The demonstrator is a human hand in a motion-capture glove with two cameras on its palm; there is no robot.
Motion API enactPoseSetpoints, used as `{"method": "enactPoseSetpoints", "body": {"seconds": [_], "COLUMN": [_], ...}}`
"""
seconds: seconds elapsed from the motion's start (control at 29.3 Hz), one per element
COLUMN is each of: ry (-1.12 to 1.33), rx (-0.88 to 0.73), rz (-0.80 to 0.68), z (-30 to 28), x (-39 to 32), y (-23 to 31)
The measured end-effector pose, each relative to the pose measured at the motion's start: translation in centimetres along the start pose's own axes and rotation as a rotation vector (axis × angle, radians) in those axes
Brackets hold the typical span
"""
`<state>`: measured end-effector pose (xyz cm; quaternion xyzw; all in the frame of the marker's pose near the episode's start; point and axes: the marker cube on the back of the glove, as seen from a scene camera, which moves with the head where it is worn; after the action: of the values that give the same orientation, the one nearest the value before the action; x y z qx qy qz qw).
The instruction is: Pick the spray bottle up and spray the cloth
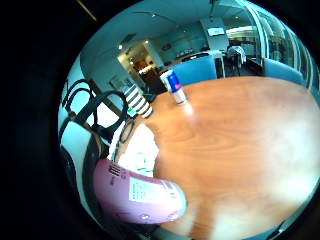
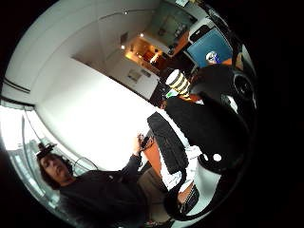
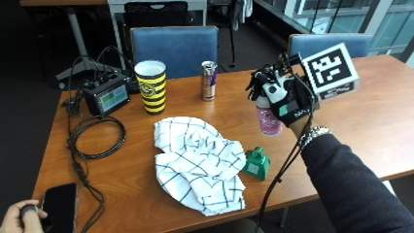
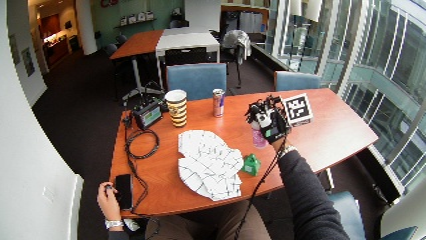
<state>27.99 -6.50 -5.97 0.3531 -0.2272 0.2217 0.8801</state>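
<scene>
- Your gloved right hand (image 3: 283, 94) is up over the wooden surface (image 3: 362, 104), with its grip curled round the top of the pink spray bottle (image 3: 267, 119).
- The spray bottle stands upright in the outside view; from there you cannot tell whether its base touches the surface or hangs just above it.
- In the little finger side palm view the bottle's pink body (image 1: 137, 196) with its white label sits close against your palm, above the wood.
- The white checked cloth (image 3: 198, 162) lies crumpled on the surface, near the bottle on the side toward the striped cup, and apart from it.
- A small green object (image 3: 257, 163) sits touching the cloth's edge, between the cloth and your forearm.
- A yellow-and-black striped cup (image 3: 150, 87) and a slim drink can (image 3: 208, 80) stand upright beyond the cloth, near the blue chairs (image 3: 175, 46).
- A small screen device (image 3: 107, 96) sits beside the cup, with a coiled black cable (image 3: 95, 137) on the wood.
- Your bare hand (image 3: 18, 217) rests at the near corner beside a black phone (image 3: 58, 208).
</scene>
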Motion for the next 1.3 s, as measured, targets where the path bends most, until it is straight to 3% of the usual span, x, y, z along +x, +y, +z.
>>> {"method": "enactPoseSetpoints", "body": {"seconds": [0.55,0.99,1.3], "ry": [0.435,0.757,0.858], "rx": [-0.52,-0.955,-1.112], "rz": [-0.118,-0.097,-0.074], "z": [3.1,9.5,12.7], "x": [-5.8,-5.2,-2.6], "y": [-2.5,1.3,4.7]}}
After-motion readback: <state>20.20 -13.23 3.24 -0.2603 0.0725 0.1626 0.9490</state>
